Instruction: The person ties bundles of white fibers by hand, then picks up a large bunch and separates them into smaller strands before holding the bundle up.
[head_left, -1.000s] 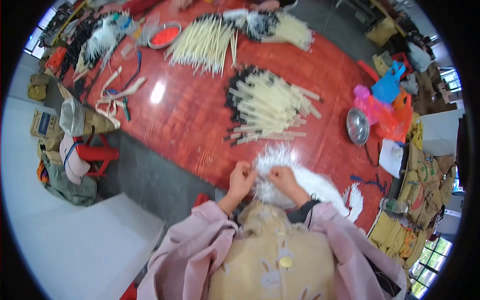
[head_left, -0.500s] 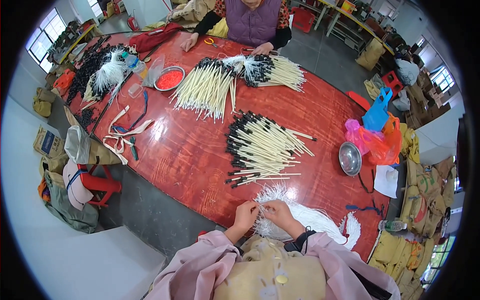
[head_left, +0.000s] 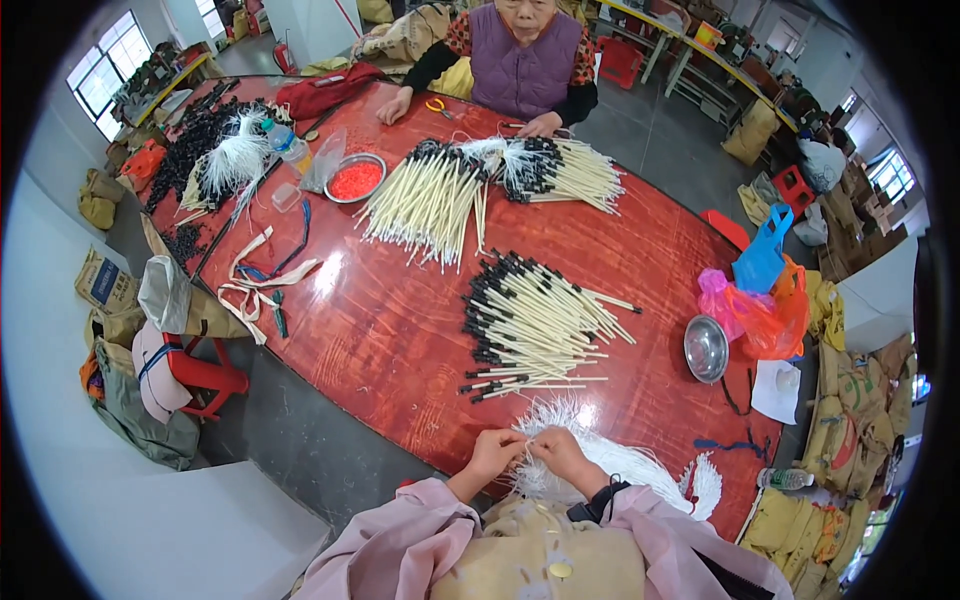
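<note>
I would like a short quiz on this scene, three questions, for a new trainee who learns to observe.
1. What is at the fingertips of the left hand and right hand? a) a plastic bottle b) white strands c) a pink bag
2. True or false: the blue bag is right of the middle pile of black-ended sticks.
3. What colour are the small pieces in the bowl at the table's upper left?

Key: 1. b; 2. true; 3. red.

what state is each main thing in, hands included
left hand: fingertips pinched on white strands
right hand: fingertips pinched, meeting the left
white strands: bundled, near end splayed
nearest stick pile: loosely heaped
steel bowl: nothing visible inside
smaller bowl: holding red pieces
blue-topped bottle: capped
</note>
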